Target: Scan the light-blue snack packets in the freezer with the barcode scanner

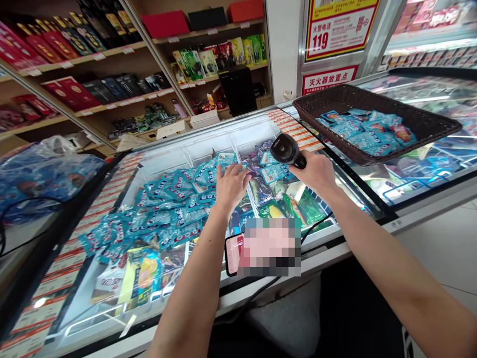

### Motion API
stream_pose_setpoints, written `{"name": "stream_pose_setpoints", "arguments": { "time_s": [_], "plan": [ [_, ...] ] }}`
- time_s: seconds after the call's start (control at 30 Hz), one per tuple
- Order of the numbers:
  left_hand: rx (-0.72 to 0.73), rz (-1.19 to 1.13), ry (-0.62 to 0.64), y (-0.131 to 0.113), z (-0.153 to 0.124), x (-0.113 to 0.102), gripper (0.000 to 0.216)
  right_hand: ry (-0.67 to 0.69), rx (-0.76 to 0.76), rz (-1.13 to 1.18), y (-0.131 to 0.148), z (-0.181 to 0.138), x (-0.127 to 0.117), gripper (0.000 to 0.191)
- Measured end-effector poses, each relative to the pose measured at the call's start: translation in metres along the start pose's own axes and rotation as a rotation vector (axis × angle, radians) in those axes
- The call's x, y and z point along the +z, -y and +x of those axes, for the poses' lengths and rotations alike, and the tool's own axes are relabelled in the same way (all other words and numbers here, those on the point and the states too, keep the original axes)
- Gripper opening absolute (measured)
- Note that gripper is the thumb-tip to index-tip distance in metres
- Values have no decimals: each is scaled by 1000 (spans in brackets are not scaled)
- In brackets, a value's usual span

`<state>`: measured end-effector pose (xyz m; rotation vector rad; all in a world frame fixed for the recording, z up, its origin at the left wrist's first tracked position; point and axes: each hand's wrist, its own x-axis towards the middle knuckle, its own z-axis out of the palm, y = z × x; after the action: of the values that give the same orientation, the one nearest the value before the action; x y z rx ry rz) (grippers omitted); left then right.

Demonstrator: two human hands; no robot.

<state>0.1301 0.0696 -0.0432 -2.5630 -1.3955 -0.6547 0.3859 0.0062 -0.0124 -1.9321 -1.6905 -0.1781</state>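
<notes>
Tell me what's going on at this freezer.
A person leans over an open chest freezer in a shop. The right hand grips a black barcode scanner, pointed down at the goods. The left hand rests on a heap of blue ice-cream packets inside. A dark wicker basket holding more blue packets sits on the glass lid to the right.

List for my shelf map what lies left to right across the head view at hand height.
Blue plastic bag → heap of blue packets → left hand → right hand holding the black scanner → brown basket.
</notes>
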Motion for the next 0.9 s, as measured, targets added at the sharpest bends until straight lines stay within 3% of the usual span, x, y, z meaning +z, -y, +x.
{"name": "stream_pose_setpoints", "arguments": {
  "time_s": [0.2,0.3,0.53,0.67,0.83,0.9],
  "plan": [
    [327,-194,237,-15,6,-11,40,14,-5,6,1,0,-1,37],
    [360,-226,241,-19,8,-18,34,13,-3,1,1,-1,-1,38],
    [312,-295,133,-22,10,-11,40,42,4,-26,3,-1,-1,41],
    [287,-328,210,-26,13,-2,55,46,-2,-20,4,-1,-1,40],
    [72,-385,264,-30,18,-2,83,45,7,-21,3,-1,0,39],
    [-36,-430,195,-27,19,-4,74,50,17,-21,3,-1,0,41]
  ]
}}
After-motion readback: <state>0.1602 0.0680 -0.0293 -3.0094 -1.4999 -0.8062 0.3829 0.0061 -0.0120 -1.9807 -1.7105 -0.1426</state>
